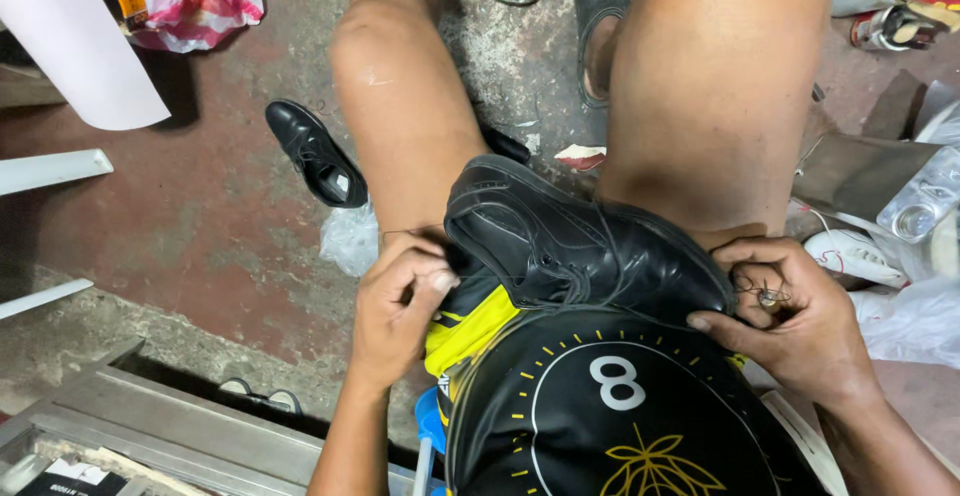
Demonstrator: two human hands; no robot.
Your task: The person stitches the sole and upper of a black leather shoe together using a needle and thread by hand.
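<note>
1. Nearest, we note our left hand (395, 311) with fingers pinched on a thin thread at the heel end of the black shoe (585, 246).
2. Our right hand (790, 316) grips the shoe's toe end, fingers curled around a small metal tool (768, 296).
3. The shoe lies across our lap, between the knees.
4. Far left on the floor lies a second black shoe (315, 151).

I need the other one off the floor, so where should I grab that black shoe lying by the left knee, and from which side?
Best guess: take the black shoe on the floor at its open collar, the end nearest the white plastic bag, coming from above. It lies flat on the floor, opening facing up, so fingers can hook the rim. The rounded toe looks smooth and harder to pinch.
</note>
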